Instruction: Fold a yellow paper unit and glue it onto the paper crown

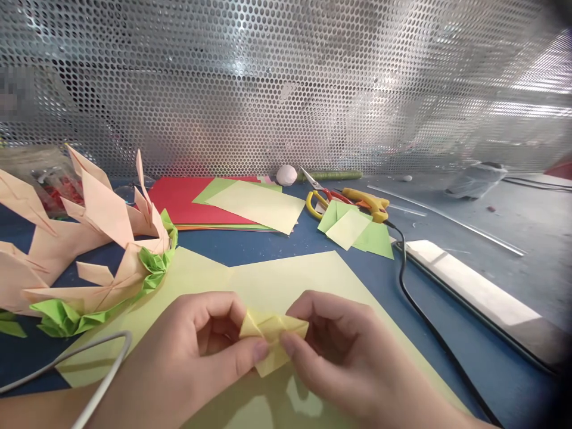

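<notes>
A small folded piece of yellow paper (276, 326) is held up between both hands, just above pale yellow sheets (286, 277) on the blue table. My left hand (205, 342) pinches its left side between thumb and curled fingers. At the right side, my right hand (342, 345) grips it the same way, with the thumb on the near face. Both thumbs almost meet at the middle. Creases run across its upper part, and a pointed flap hangs below the thumbs. The fingertips behind the paper are hidden.
Folded pink paper with green paper trim (102, 220) stands at left. Behind lie red paper (179, 199), scissors (315, 199), a yellow-handled tool (369, 202) with a black cable (404, 280), and small green pieces (373, 238). A phone-like slab (473, 292) lies right; perforated metal (286, 89) rises behind.
</notes>
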`<control>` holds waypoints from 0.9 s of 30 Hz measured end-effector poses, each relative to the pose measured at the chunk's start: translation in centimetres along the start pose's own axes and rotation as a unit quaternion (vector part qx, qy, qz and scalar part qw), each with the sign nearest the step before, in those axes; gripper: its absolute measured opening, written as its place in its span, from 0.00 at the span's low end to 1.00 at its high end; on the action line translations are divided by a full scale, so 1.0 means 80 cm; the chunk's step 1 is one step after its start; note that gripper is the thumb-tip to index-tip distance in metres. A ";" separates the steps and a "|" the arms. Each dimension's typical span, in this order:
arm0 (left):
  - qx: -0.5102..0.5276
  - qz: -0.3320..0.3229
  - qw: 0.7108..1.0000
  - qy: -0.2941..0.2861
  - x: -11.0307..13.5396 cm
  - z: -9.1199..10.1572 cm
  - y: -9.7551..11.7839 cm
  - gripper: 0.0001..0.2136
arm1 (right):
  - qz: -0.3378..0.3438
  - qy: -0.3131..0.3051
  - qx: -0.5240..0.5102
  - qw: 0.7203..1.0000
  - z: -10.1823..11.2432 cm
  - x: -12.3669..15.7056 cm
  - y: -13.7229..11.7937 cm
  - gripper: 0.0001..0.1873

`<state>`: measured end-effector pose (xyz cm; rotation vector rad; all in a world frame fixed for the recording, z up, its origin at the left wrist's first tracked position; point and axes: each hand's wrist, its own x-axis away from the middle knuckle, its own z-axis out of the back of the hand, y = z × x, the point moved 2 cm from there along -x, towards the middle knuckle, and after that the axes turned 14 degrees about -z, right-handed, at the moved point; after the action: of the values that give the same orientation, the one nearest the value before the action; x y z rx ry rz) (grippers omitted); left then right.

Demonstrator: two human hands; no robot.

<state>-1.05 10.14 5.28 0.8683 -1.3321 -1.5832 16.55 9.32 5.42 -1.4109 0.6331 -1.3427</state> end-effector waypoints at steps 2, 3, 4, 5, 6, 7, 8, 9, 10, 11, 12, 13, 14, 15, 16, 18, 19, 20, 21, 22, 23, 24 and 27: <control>-0.008 0.003 1.000 -0.011 -0.001 -0.001 -0.001 0.12 | 0.017 -0.013 0.002 1.000 0.001 -0.002 0.003 0.11; -0.017 0.005 1.000 -0.006 0.000 -0.001 -0.001 0.12 | 0.026 -0.018 0.004 0.999 0.001 -0.003 0.004 0.11; -0.025 0.006 1.000 -0.001 0.000 -0.001 -0.001 0.12 | 0.031 -0.021 0.008 0.999 0.002 -0.003 0.005 0.11; -0.025 0.008 1.000 0.002 0.000 -0.001 -0.001 0.11 | 0.032 -0.022 0.011 0.999 0.002 -0.003 0.005 0.11; -0.018 0.011 1.000 0.003 0.001 -0.001 0.000 0.10 | 0.029 -0.022 0.013 0.999 0.002 -0.003 0.005 0.11; -0.011 0.013 1.000 0.000 0.001 -0.001 0.000 0.10 | 0.024 -0.023 0.012 0.999 0.001 -0.003 0.004 0.11; -0.006 0.014 1.000 -0.005 0.001 -0.001 0.001 0.10 | 0.020 -0.020 0.008 1.000 0.001 -0.002 0.003 0.10; -0.009 0.016 1.000 -0.010 0.001 -0.001 0.002 0.10 | 0.019 -0.014 0.000 1.000 0.001 0.000 0.001 0.09; -0.018 0.019 1.000 -0.017 0.002 -0.001 0.002 0.11 | 0.023 -0.007 -0.012 1.000 0.001 0.001 -0.001 0.09; -0.032 0.023 0.999 -0.021 0.002 0.000 0.002 0.13 | 0.033 0.003 -0.021 0.999 0.002 0.003 -0.003 0.09; -0.044 0.026 0.998 -0.026 0.002 0.001 0.002 0.14 | 0.046 0.013 -0.023 0.999 0.002 0.005 -0.005 0.09; -0.052 0.029 0.998 -0.029 0.002 0.002 0.001 0.15 | 0.061 0.022 -0.015 0.998 0.003 0.006 -0.006 0.08; -0.051 0.031 0.998 -0.029 0.002 0.003 0.001 0.15 | 0.075 0.029 0.003 0.997 0.003 0.007 -0.006 0.07; -0.043 0.033 0.998 -0.030 0.002 0.003 0.001 0.15 | 0.089 0.038 0.030 0.995 0.004 0.008 -0.006 0.05; -0.030 0.032 0.999 -0.030 0.001 0.003 0.001 0.15 | 0.101 0.047 0.063 0.992 0.005 0.008 -0.006 0.04; 0.001 0.035 0.999 -0.030 0.001 0.002 0.002 0.13 | 0.127 0.066 0.125 0.982 0.007 0.009 -0.005 0.03; 0.016 0.034 0.999 -0.030 0.000 0.001 0.003 0.12 | 0.144 0.075 0.147 0.976 0.009 0.009 -0.005 0.04; 0.028 0.031 0.999 -0.029 -0.001 0.000 0.005 0.11 | 0.164 0.081 0.162 0.970 0.010 0.009 -0.005 0.05; 0.034 0.028 0.999 -0.028 -0.002 0.000 0.006 0.10 | 0.184 0.084 0.171 0.964 0.010 0.010 -0.006 0.05; 0.039 0.023 0.999 -0.027 -0.003 0.000 0.008 0.09 | 0.203 0.085 0.175 0.960 0.011 0.011 -0.008 0.06; 0.047 0.019 0.998 -0.028 -0.004 -0.001 0.009 0.08 | 0.220 0.086 0.173 0.956 0.011 0.011 -0.009 0.06; 0.055 0.016 0.998 -0.030 -0.004 -0.001 0.009 0.08 | 0.234 0.084 0.171 0.953 0.011 0.012 -0.010 0.07; 0.063 0.014 0.997 -0.031 -0.005 0.000 0.010 0.08 | 0.266 0.078 0.167 0.946 0.011 0.014 -0.014 0.10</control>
<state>-0.79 10.44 6.09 0.8790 -1.4963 -1.5287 17.30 8.96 7.00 -0.7877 0.7812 -1.0649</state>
